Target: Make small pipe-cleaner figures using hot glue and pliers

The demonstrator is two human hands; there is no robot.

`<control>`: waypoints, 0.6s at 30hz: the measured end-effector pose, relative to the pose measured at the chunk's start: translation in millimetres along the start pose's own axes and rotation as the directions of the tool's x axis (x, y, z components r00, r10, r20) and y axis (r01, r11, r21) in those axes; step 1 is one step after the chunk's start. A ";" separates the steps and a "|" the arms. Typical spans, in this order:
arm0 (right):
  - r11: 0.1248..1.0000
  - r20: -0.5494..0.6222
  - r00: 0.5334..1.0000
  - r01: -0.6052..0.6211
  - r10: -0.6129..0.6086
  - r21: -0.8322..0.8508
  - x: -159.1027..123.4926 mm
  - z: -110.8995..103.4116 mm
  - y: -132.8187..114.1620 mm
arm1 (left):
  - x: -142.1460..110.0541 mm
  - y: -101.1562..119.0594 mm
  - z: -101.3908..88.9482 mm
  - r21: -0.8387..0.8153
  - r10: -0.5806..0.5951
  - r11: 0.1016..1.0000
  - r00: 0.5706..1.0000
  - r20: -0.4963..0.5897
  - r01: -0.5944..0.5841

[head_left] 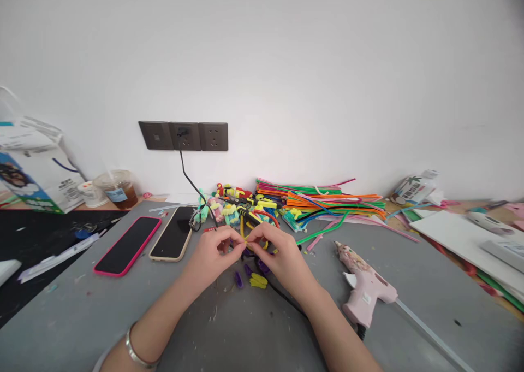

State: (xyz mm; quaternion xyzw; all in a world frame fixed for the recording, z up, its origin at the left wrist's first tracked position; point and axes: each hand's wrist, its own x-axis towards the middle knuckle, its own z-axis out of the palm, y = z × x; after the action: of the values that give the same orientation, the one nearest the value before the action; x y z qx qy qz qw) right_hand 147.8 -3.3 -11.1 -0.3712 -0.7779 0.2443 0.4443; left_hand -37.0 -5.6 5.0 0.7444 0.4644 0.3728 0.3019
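Note:
My left hand [216,254] and my right hand [279,254] meet fingertip to fingertip above the middle of the grey table. Both are closed in a pinch on a thin yellow pipe cleaner [242,229], part of which loops up behind the fingers. Just below them lie short yellow pipe cleaner pieces [257,280] and a purple piece [238,279]. More purple bits sit partly hidden under my right hand. Beyond my fingers is a heap of small coloured pipe cleaner pieces [231,214].
A bundle of long pipe cleaners [331,200] lies along the wall. On the right rests a pink glue gun [364,287] with a glue stick. Two phones, one pink-cased [129,246] and one beige-cased [174,232], lie left. A drink cup [118,189] stands behind; a black cord crosses the table.

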 end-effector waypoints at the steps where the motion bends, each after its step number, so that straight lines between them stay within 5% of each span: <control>1: 1.000 -0.003 1.000 -0.006 0.006 0.004 -0.4 -0.2 0.2 | -0.2 0.3 0.0 0.001 0.015 1.000 1.000 -0.015 -0.015; 18: 0.997 -0.056 0.998 0.025 -0.029 -0.071 -2.7 1.7 -2.3 | -4.2 -0.1 3.6 0.068 0.191 0.981 0.969 -0.160 -0.182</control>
State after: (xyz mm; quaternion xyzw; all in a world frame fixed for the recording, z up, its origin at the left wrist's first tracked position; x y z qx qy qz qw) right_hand 146.4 -6.9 -11.6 -0.3829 -0.7779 0.2001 0.4563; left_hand -35.3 -9.8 1.8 0.7589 0.4257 0.4477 0.2060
